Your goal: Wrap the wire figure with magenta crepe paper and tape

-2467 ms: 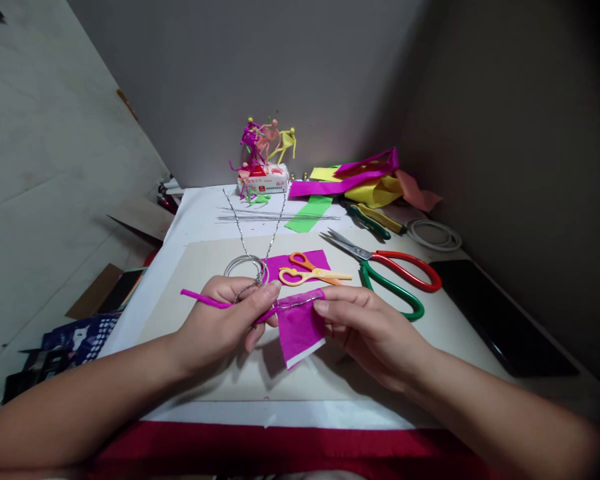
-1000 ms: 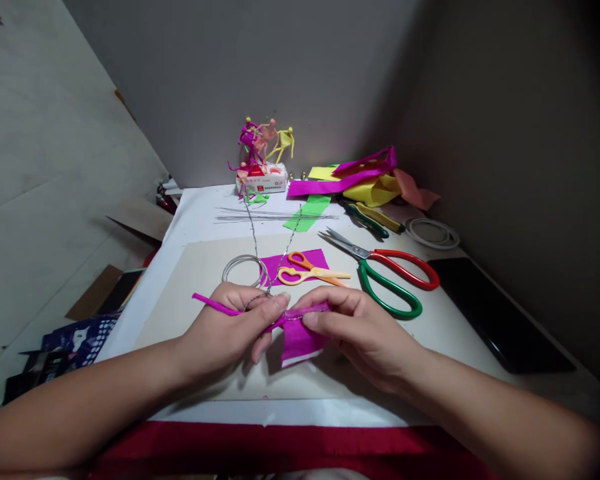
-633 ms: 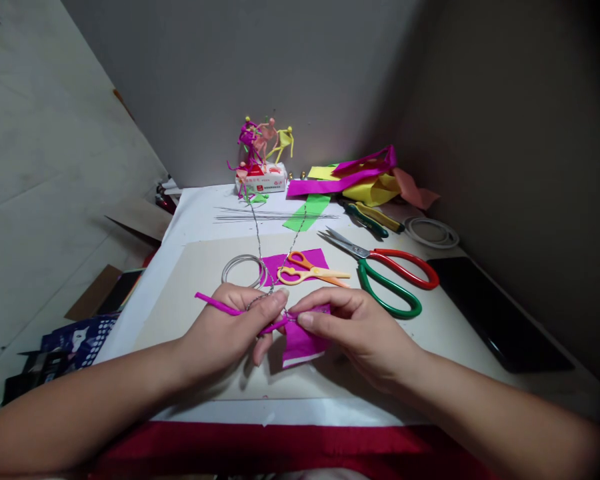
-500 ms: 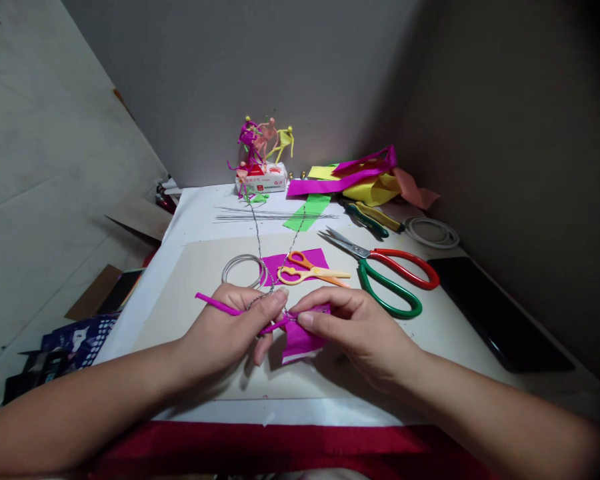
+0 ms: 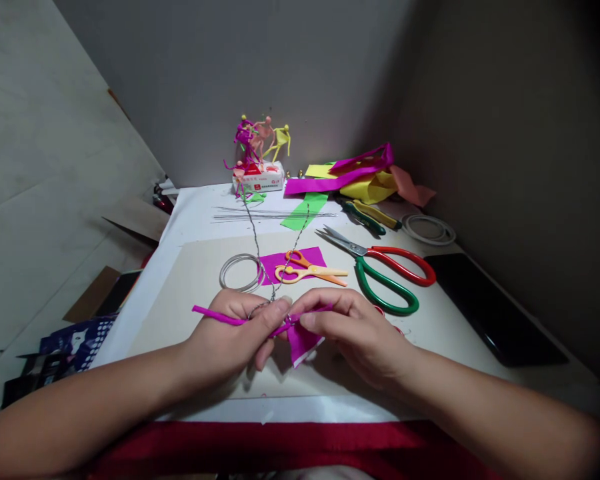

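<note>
My left hand (image 5: pixel 237 337) is closed on a twisted wire figure frame (image 5: pixel 273 295), thumb on top. Two of its bare wire legs stretch away toward the back of the table. One limb (image 5: pixel 215 315), wrapped in magenta paper, sticks out to the left of that hand. Close beside it, my right hand (image 5: pixel 355 327) pinches a magenta crepe paper strip (image 5: pixel 303 343) between thumb and fingers. The strip meets the frame between the two hands, and its loose end hangs below. Fingertips hide part of that join.
Beyond my hands lie a wire coil (image 5: pixel 241 272), small orange scissors (image 5: pixel 313 271) on magenta paper, and large red-and-green scissors (image 5: pixel 380 263). A black phone (image 5: pixel 495 307) is at right. Behind are pliers (image 5: pixel 365 217), straight wires (image 5: pixel 230 215), paper strips (image 5: pixel 330 187) and finished figures (image 5: pixel 263 137) on a box.
My right hand has turned the magenta strip around the frame, so it now looks folded and narrower. My left hand keeps its hold. The view has shifted slightly.
</note>
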The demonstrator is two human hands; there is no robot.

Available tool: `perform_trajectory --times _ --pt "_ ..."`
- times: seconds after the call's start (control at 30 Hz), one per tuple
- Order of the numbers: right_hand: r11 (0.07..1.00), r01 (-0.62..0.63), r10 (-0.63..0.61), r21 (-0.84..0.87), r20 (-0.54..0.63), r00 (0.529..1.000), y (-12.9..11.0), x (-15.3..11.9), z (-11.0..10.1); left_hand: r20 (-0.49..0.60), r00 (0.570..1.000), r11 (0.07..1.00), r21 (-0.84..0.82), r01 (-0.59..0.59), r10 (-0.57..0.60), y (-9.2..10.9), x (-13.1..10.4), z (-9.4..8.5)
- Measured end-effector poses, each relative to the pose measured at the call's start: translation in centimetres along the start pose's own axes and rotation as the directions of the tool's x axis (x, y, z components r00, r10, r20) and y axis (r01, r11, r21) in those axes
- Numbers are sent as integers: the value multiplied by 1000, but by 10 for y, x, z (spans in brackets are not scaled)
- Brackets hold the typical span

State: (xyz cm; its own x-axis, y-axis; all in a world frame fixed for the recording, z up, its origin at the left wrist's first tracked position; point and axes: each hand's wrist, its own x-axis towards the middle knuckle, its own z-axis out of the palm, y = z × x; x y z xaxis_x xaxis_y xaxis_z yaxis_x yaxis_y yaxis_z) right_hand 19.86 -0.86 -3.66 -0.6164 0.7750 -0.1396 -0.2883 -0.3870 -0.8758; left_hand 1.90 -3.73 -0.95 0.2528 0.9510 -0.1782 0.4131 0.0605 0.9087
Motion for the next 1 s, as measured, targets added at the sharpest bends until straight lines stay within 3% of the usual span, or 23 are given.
perform_trajectory --times 0.3,0.57,0.9,1.0 --pt "1000 -6 6 21 -7 1000 1 1 -1 -84 996 999 49 -9 13 -3 -1 -1" --pt "996 -74 72 41 68 995 -2 3 -4 -60 998 998 -67 -20 16 1 -1 -5" --pt "1000 -16 19 -24 134 991 -6 2 -7 -49 999 991 -130 -16 10 1 -1 -7" --pt "997 30 -26 -65 75 997 -5 2 -8 -60 998 988 -155 -14 5 1 -1 -7"
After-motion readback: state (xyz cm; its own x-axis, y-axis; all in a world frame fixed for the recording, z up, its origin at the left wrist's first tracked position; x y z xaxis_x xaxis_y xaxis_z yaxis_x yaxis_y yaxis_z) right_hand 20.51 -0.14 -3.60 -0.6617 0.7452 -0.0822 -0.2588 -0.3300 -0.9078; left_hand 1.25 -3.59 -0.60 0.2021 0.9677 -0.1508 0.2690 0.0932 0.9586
